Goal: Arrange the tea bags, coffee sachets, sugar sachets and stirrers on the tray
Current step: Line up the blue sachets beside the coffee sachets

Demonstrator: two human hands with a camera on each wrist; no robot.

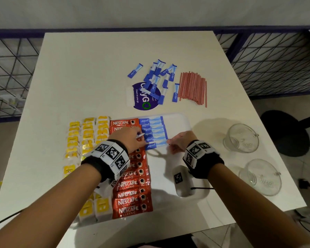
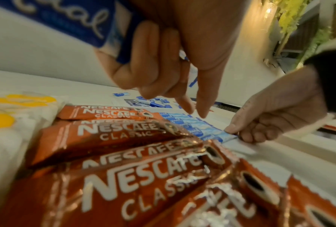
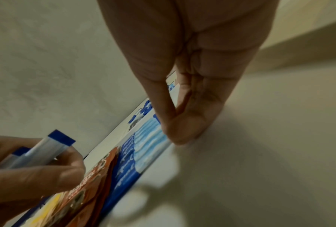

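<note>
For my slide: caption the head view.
Left hand holds spare sugar sachets; right hand aligns the row on the tray.

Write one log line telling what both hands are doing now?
left hand: holds spare blue sugar sachets | right hand: pinches end of newest blue sugar sachet on white tray | red stirrers: off tray

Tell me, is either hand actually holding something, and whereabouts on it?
The left hand grips spare blue sugar sachets around their middle. The right hand pinches the end of the nearest sugar sachet in the row on the tray.
</note>
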